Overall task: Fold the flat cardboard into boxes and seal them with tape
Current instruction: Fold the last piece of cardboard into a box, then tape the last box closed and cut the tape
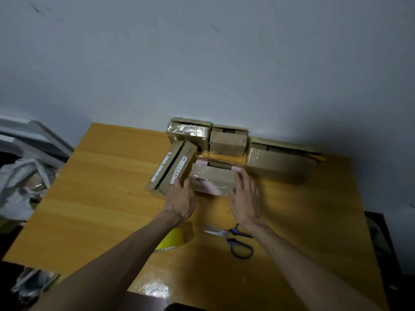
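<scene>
Head view: the yellow desk fills the lower half. At its 1 o'clock, by the wall, lies the biggest box, wrapped in shiny tape. At 11 o'clock a long box with white labels lies slanted; a dark slit runs down it, too dark to see inside. At 12 o'clock, against the wall, sit a taped box and, just beside it, a small box.

In the middle of the desk is the open box, with shiny tape on its front and pink flaps at the back. Its top is open, but the inside is hard to make out.

The left hand is at the box's 9 o'clock side, fingers straight and touching it. The right hand is at 3 o'clock, fingers straight and a little spread against that side.

At 6 o'clock lie blue scissors. A yellow tape roll is half hidden under the left arm.
</scene>
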